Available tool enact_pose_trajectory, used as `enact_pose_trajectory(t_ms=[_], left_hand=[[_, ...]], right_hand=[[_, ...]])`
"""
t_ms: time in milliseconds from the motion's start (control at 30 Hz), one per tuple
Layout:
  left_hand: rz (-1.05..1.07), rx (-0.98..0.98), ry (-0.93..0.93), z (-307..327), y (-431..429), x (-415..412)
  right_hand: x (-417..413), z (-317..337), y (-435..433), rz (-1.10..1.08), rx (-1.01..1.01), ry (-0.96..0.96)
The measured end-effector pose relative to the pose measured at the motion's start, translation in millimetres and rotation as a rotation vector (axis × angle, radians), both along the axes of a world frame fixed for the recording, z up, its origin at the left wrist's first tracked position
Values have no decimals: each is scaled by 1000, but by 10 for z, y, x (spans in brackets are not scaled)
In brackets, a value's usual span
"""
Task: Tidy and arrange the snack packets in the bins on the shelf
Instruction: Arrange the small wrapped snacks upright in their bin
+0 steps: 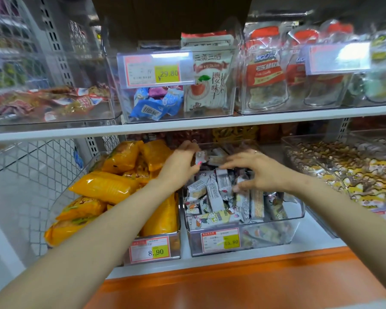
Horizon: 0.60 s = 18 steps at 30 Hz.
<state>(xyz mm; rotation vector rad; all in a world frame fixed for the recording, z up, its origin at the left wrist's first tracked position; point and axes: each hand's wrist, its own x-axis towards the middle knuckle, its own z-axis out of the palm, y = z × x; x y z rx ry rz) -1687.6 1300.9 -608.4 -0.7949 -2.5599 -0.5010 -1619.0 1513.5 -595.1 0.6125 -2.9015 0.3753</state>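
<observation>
On the lower shelf, the middle bin [243, 240] holds grey-white packets [214, 195], directly beneath both hands. The left hand [178, 166] is at the bin's rear left, thumb and fingers pinching one small packet [198, 157]. The right hand [259, 170] is spread, fingertips resting on the heap at centre, and appears to grip nothing. Most packets run front to back; several at the front wall lie crosswise. Judgement: the right hand is nearer those, which lie toward the person.
</observation>
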Motion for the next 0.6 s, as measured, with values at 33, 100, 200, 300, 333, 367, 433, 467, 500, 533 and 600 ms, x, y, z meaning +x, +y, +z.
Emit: enact_pose_trajectory(t_ms=[33, 100, 200, 300, 333, 367, 433, 467, 500, 533, 600], left_hand=[[7, -64, 17, 7, 53, -23], [45, -245, 88, 24, 140, -47], [68, -413, 102, -1, 191, -37], [55, -340, 18, -5, 133, 7], [39, -302, 33, -4, 102, 25], [24, -271, 79, -7, 72, 40], [26, -217, 214, 0, 7, 45], [44, -193, 262, 11, -31, 19], [71, -184, 276, 26, -75, -16], [97, -187, 262, 41, -119, -58], [138, -220, 208, 45, -199, -138]], right_hand=[[22, -28, -26, 14, 74, -10], [43, -105, -66, 6, 187, -31], [55, -179, -83, -13, 254, -28], [48, -160, -94, -19, 236, -16], [39, -152, -102, -12, 247, -7], [28, -151, -110, 2, 261, 3], [21, -146, -131, 23, 296, 0], [23, -146, -143, 27, 317, -9], [24, -151, -156, 27, 343, -14], [21, -159, -168, 27, 373, -9], [7, -174, -184, 24, 406, 16]])
